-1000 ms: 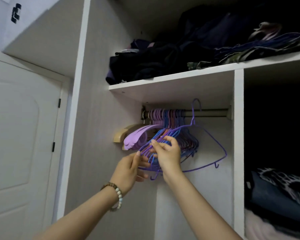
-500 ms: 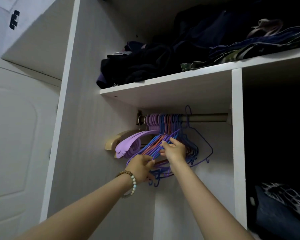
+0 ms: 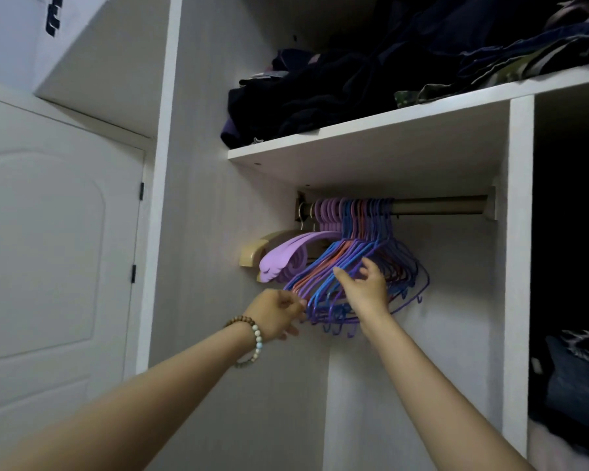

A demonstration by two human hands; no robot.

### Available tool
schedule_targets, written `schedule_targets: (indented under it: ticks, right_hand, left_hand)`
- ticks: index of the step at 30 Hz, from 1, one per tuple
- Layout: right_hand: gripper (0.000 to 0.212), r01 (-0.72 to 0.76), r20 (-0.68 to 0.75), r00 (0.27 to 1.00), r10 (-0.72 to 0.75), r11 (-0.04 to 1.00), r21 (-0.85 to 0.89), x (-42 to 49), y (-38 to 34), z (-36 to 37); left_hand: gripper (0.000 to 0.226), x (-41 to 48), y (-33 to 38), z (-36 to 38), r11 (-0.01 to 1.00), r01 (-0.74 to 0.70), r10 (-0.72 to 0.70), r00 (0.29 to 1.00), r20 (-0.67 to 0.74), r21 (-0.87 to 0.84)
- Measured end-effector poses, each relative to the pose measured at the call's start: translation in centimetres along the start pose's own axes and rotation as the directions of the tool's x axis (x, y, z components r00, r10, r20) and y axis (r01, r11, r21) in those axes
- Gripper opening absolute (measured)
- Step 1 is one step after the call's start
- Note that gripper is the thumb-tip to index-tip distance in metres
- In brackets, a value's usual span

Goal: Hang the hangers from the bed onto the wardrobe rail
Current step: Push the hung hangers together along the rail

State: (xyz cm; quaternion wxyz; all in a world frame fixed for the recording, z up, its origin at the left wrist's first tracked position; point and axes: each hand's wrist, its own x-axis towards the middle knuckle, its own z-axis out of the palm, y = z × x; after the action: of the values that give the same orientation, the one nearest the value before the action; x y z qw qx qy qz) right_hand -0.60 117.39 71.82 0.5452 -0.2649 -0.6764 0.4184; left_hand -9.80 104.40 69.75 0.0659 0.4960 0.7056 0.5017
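A tight bunch of purple, blue and orange wire hangers (image 3: 351, 253) hangs from the metal wardrobe rail (image 3: 439, 207) at its left end. Left of them on the rail hang lilac plastic hangers (image 3: 286, 260) and a wooden hanger (image 3: 252, 253). My left hand (image 3: 276, 314), with a bead bracelet on the wrist, pinches the lower left ends of the wire hangers. My right hand (image 3: 364, 290) is raised in front of the bunch, fingers spread and relaxed, fingertips touching the wires. The bed is out of view.
A white shelf (image 3: 371, 137) just above the rail carries piled dark clothes (image 3: 320, 96). A white upright panel (image 3: 519, 266) closes the bay on the right, with folded fabric (image 3: 578, 385) beyond it. A white door (image 3: 58, 266) stands to the left.
The purple hanger that hung apart to the right has slid left into the bunch. My right hand has let go of it and spread its fingers. My left hand stays at the hanger ends.
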Motion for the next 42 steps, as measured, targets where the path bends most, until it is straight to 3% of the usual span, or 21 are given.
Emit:
schedule_targets:
  ticks: [5,9,12,15,19,25,33,42]
  right_hand:
    - [0.069,0.198,0.016,0.98,-0.198,0.979,-0.039,-4.2,-3.5,2.3]
    - [0.065,0.238,0.086,0.966,-0.242,0.97,0.057,-8.2,-6.5,7.0]
    - [0.064,0.243,0.199,0.945,-0.258,0.965,0.098,-11.8,-8.1,11.8]
    - [0.064,0.202,0.408,0.882,-0.236,0.971,0.125,-16.3,-9.1,16.8]
    - [0.068,0.13,0.666,0.719,-0.197,0.98,0.149,-24.2,-10.7,23.9]
    - [0.075,0.14,0.907,0.394,-0.146,0.985,0.098,-39.2,-11.5,34.8]
    - [0.081,0.08,0.999,0.025,-0.028,0.996,0.026,-62.8,-8.3,46.0]
    - [0.08,0.051,0.967,-0.223,0.12,0.992,-0.112,-86.6,-0.4,51.3]
  left_hand:
    - [0.029,-3.5,-1.7,-5.3,0.999,-0.047,0.048,0.994,-0.1,0.016]
    - [0.035,-8.1,-3.7,-11.3,0.996,-0.044,0.059,0.975,-0.214,0.074]
    - [0.038,-12.6,-5.7,-16.7,0.994,0.002,0.031,0.951,-0.308,0.108]
    - [0.043,-17.9,-8.4,-22.1,0.985,0.085,-0.017,0.917,-0.399,0.153]
    - [0.046,-26.2,-12.9,-29.2,0.965,0.223,-0.119,0.841,-0.528,0.138]
    - [0.049,-42.5,-20.8,-38.3,0.87,0.484,-0.313,0.688,-0.655,0.093]
    - [0.048,-65.8,-32.2,-43.3,0.683,0.705,-0.579,0.365,-0.729,-0.19]
    - [0.049,-86.9,-44.2,-41.7,0.416,0.799,-0.759,0.043,-0.649,-0.433]
